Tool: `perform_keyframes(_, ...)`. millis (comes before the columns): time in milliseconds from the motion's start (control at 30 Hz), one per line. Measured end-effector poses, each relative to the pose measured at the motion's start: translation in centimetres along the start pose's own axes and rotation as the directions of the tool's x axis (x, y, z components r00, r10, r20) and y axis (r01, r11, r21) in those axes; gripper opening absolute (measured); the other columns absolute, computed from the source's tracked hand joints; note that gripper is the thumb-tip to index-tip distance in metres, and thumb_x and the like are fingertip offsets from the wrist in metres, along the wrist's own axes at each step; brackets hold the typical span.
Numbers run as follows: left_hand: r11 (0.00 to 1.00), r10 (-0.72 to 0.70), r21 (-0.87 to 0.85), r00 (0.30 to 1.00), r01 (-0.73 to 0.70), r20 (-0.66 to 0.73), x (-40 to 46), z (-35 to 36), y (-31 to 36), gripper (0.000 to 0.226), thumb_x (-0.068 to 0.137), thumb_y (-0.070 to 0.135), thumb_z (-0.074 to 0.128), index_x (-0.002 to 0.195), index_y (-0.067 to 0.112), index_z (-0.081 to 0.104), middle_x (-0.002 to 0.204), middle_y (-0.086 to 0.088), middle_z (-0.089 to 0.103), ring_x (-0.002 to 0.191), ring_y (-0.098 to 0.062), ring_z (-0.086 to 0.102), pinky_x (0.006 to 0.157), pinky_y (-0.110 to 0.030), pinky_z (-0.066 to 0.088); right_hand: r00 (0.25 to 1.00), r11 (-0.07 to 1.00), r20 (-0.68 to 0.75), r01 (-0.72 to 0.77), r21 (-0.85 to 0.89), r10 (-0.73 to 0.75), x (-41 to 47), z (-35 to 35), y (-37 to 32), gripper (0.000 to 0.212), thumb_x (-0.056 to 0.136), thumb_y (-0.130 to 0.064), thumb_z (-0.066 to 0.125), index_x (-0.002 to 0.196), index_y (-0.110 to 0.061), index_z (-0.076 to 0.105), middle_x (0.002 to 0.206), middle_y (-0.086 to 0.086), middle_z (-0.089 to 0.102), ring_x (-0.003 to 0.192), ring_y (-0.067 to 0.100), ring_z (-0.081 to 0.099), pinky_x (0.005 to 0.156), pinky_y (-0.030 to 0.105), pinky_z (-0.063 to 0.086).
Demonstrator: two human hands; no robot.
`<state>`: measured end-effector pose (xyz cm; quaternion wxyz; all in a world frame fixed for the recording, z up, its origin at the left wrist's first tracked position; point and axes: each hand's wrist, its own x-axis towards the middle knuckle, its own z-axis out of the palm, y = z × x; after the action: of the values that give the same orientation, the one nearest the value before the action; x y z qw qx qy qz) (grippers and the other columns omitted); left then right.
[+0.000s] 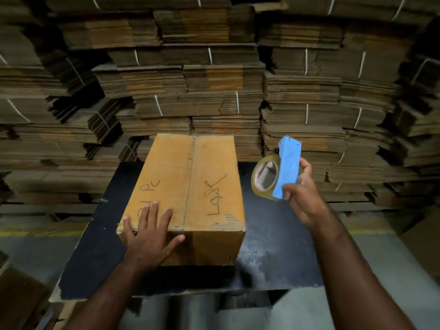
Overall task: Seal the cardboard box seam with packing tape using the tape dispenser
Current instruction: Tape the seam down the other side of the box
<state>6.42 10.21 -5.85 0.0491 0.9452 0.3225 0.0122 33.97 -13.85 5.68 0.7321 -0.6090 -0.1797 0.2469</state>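
Seam (190, 184) of the cardboard box (183, 198) runs away from you, just right of your left hand (150, 232), which lies flat with fingers spread on the top. Your right hand (302, 198) grips the tape dispenser (287, 170) in air, right of the box, so it is the nearer one to start.

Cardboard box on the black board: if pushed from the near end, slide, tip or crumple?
The cardboard box will probably slide rather than tip: it lies long and low on the flat black board. Its top flaps likely flex, since the centre seam shows no tape and the left hand rests flat on one flap. The scuffed near corner suggests soft edges.
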Motion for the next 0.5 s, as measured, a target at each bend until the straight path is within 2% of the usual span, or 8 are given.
perform_keyframes(67, 1.000, 0.015, -0.007, 1.000, -0.015, 0.022, -0.2, -0.5, 0.0, 0.103, 0.072, 0.090, -0.003, 0.158, 0.035, 0.010, 0.167, -0.006, -0.010, 0.153, -0.026, -0.008, 0.113, -0.067, -0.008, 0.999, 0.992, -0.009, 0.049, 0.112, -0.048, -1.5, 1.6, -1.5, 0.093, 0.051, 0.005, 0.047, 0.138, -0.025, 0.035, 0.113, 0.008, 0.059, 0.097, 0.021, 0.058, 0.062, 0.030, 0.049)
perform_keyframes(167, 0.996, 0.032, -0.085, 0.997, -0.026, 0.071, -0.3, -1.6, -0.4, 0.116, 0.061, 0.096, -0.010, 0.157, 0.037, 0.012, 0.167, -0.005, -0.008, 0.153, -0.025, -0.008, 0.113, -0.065, -0.008, 0.996, 0.973, -0.034, 0.091, 0.212, -0.086, -3.5, 4.5, -2.6, 0.069, 0.060, -0.013, 0.066, 0.126, -0.020, 0.049, 0.106, 0.004, 0.062, 0.095, 0.020, 0.061, 0.072, 0.034, 0.050)
perform_keyframes(233, 0.984, 0.045, -0.176, 0.991, -0.023, 0.123, -0.3, -2.8, -0.5, 0.108, 0.065, 0.095, 0.002, 0.155, 0.037, 0.020, 0.167, -0.003, -0.001, 0.153, -0.024, -0.003, 0.114, -0.062, -0.004, 0.993, 0.981, -0.046, 0.114, 0.157, -0.108, -4.6, 6.6, -2.5, 0.071, 0.061, -0.023, 0.080, 0.125, -0.020, 0.050, 0.104, 0.002, 0.065, 0.091, 0.014, 0.066, 0.070, 0.027, 0.053)
perform_keyframes(267, 0.966, 0.058, -0.259, 0.990, -0.024, 0.125, -0.2, -3.8, -0.6, 0.100, 0.071, 0.091, 0.011, 0.152, 0.035, 0.027, 0.166, -0.004, 0.010, 0.151, -0.023, 0.008, 0.116, -0.060, 0.004, 0.992, 0.984, -0.040, 0.124, 0.129, -0.120, -5.0, 7.6, -2.2, 0.071, 0.063, -0.020, 0.082, 0.127, -0.019, 0.049, 0.105, 0.003, 0.067, 0.090, 0.013, 0.067, 0.070, 0.025, 0.054)
perform_keyframes(333, 0.845, 0.069, -0.534, 0.995, -0.020, 0.071, 0.0, -6.4, -0.5, 0.087, 0.083, 0.084, 0.030, 0.146, 0.025, 0.042, 0.154, -0.005, 0.040, 0.139, -0.021, 0.038, 0.111, -0.046, 0.030, 0.992, 0.988, 0.016, 0.123, 0.094, -0.125, -5.8, 9.5, -1.4, 0.069, 0.067, -0.010, 0.078, 0.130, -0.014, 0.049, 0.103, 0.007, 0.068, 0.087, 0.017, 0.067, 0.068, 0.026, 0.054)
perform_keyframes(400, 0.634, 0.051, -0.773, 0.999, -0.031, 0.002, 0.4, -9.2, -0.2, 0.060, 0.092, 0.064, 0.048, 0.133, 0.022, 0.057, 0.132, 0.000, 0.061, 0.119, -0.014, 0.055, 0.097, -0.033, 0.045, 0.990, 0.994, 0.096, 0.105, -0.005, -0.105, -6.4, 11.2, -0.6, 0.064, 0.067, -0.006, 0.072, 0.128, -0.010, 0.053, 0.096, 0.009, 0.066, 0.079, 0.016, 0.064, 0.063, 0.027, 0.052)
perform_keyframes(433, 0.548, 0.044, -0.835, 0.999, -0.046, -0.026, 0.5, -10.6, 0.0, 0.046, 0.095, 0.058, 0.051, 0.123, 0.024, 0.064, 0.120, 0.004, 0.067, 0.112, -0.012, 0.061, 0.093, -0.032, 0.049, 0.986, 0.991, 0.140, 0.104, -0.084, -0.091, -6.7, 12.0, -0.3, 0.061, 0.067, -0.006, 0.070, 0.126, -0.011, 0.057, 0.094, 0.008, 0.065, 0.077, 0.015, 0.062, 0.060, 0.027, 0.051)
perform_keyframes(500, 0.369, 0.041, -0.929, 0.999, -0.030, -0.016, 0.7, -13.1, 0.4, 0.036, 0.098, 0.052, 0.050, 0.109, 0.024, 0.070, 0.104, 0.002, 0.073, 0.101, -0.015, 0.067, 0.091, -0.038, 0.054, 0.976, 0.957, 0.208, 0.116, -0.268, -0.060, -7.0, 13.4, 0.4, 0.057, 0.064, -0.011, 0.071, 0.120, -0.018, 0.061, 0.094, 0.007, 0.066, 0.079, 0.018, 0.062, 0.061, 0.031, 0.051)
